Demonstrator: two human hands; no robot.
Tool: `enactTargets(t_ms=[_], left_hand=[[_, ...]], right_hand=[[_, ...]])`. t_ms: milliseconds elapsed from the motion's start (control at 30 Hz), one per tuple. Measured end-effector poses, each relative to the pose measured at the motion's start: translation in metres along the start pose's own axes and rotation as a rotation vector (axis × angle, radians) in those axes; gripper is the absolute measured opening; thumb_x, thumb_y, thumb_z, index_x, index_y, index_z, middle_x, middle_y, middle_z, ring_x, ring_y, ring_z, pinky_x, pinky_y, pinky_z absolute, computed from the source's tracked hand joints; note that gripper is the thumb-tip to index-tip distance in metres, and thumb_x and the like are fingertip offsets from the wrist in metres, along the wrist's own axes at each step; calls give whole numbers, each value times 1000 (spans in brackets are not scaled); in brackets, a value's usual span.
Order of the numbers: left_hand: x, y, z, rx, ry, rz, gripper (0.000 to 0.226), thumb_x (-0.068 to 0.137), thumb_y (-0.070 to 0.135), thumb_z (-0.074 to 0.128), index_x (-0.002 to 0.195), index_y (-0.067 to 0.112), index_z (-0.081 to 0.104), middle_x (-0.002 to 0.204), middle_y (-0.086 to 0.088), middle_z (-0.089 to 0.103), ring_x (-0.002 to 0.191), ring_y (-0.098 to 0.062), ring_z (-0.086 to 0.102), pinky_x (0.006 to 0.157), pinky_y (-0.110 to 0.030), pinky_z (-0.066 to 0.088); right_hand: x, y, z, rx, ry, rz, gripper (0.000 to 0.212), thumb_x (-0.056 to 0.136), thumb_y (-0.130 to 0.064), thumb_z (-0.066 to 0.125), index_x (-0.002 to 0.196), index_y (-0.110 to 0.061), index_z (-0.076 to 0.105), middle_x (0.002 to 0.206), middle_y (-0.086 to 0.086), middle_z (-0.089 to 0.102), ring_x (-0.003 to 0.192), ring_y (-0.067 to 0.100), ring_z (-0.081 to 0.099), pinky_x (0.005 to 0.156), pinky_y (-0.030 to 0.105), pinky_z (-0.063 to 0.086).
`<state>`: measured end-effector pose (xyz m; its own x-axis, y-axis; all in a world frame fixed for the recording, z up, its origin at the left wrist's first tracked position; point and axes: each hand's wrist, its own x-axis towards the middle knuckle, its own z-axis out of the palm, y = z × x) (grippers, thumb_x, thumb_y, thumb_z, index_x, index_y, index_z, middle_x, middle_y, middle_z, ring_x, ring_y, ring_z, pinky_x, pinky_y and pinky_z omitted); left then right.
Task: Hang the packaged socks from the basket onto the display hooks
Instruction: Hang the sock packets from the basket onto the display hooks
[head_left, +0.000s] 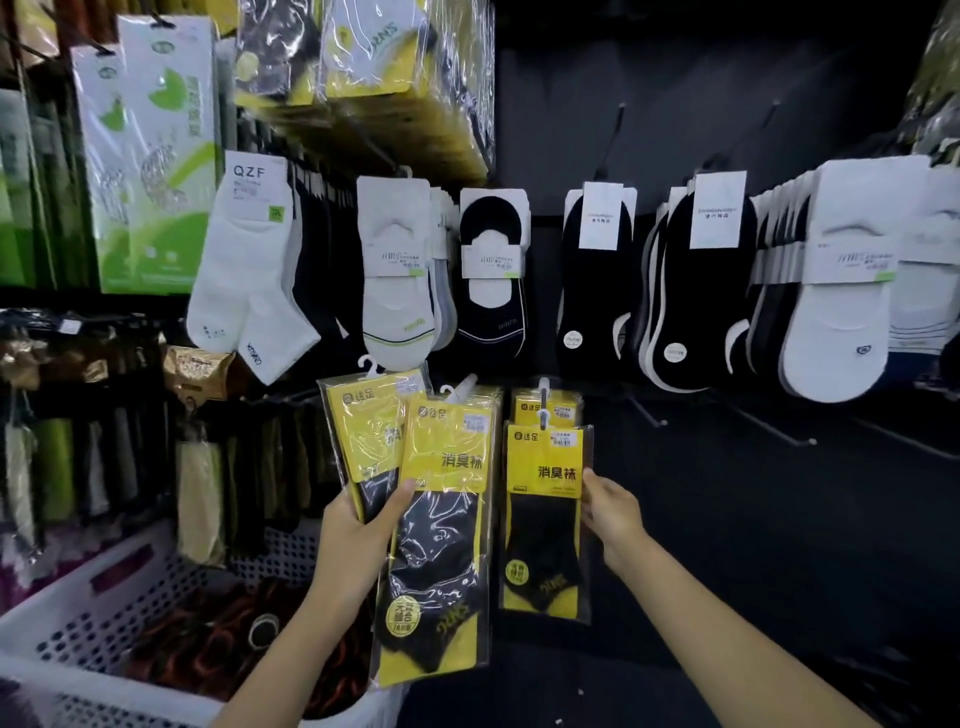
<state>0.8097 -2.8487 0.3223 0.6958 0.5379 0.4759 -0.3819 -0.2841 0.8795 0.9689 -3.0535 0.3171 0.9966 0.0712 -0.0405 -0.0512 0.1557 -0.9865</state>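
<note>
The left hand is raised over the basket, a white perforated plastic container at lower left that holds dark and reddish-brown goods. Its fingers are curled round a fanned stack of packaged socks, with the thumb across the front of the clear wrappers. Each pack has a yellow card header, black socks inside and a white plastic hanger at the top.

To the right, the right hand pinches the right edge of a hanging package of the same kind. The thumb lies on the front; the fingers behind it are hidden. This pack hangs upright by its white hanger tab in front of a second matching pack. The hook that carries them is too dark to make out.

Above and behind, one row of hung goods runs across the dark back panel: white QZF socks, white low-cut socks, black low-cut socks and further white pairs. Bare metal hooks project at right.
</note>
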Motion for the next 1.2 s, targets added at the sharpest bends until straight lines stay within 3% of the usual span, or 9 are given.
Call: enactTargets(t_ms=[133,267,367,467,567,633,767,1000,1200], left_hand=[[-7,1,5,-57,-54,11,11,84,27,67,84,17,71,70,-3,71,66,-10,68,58,-16,53],[-16,1,16,-162,-133,-28,30,76,32,70,102,20,70,94,4,75,88,-9,71,67,-14,54],[-23,1,29,-172,-142,-59,37,66,38,74,99,22,71,92,7,75,86,-8,71,64,-14,53],[-28,1,39,-133,-159,-76,36,66,41,73,95,21,71,85,7,75,81,-8,71,62,-13,52],[-27,4,37,-70,-108,-82,37,76,53,60,64,18,59,52,7,56,50,-8,56,51,-9,42],[-24,6,33,-29,-59,-69,48,80,54,55,57,15,38,46,5,34,45,-10,37,45,-11,32],[-15,7,21,29,34,-36,51,88,43,55,53,20,26,37,9,25,35,-3,27,41,-10,29],[-6,-4,8,34,129,-119,54,87,49,55,57,19,22,39,11,21,37,-4,27,54,-26,29],[4,-15,3,-11,74,-107,45,86,50,55,68,11,44,61,-11,42,62,-23,45,44,-8,36]], right_hand=[[-19,0,-5,-36,104,-148,34,96,-26,55,126,-12,50,127,5,55,110,16,52,90,27,41],[-54,-8,1,-41,-171,-242,21,96,-35,50,113,-23,56,118,0,63,104,12,62,85,25,50],[-73,-14,6,-37,-351,-244,27,95,-38,50,112,-22,63,105,0,73,94,13,70,77,24,56],[-80,-15,3,40,-322,-241,27,93,-31,56,115,-19,65,107,-1,73,99,14,70,87,31,55],[-77,-14,-6,92,-246,-220,23,95,-28,54,113,-19,66,107,0,73,102,18,68,92,37,52],[-73,-16,-13,85,-216,-224,21,97,-26,51,110,-19,65,102,0,74,97,17,69,86,33,54],[-62,-22,-15,-13,-178,-295,16,98,-24,50,102,-23,65,93,-5,75,84,7,71,65,17,53],[-37,-25,3,-97,-156,-375,13,98,-24,51,101,-23,64,94,-4,72,84,7,70,63,16,52],[-15,-15,9,-104,-120,-306,9,95,-24,55,94,-22,64,95,2,72,82,11,69,62,19,53]])
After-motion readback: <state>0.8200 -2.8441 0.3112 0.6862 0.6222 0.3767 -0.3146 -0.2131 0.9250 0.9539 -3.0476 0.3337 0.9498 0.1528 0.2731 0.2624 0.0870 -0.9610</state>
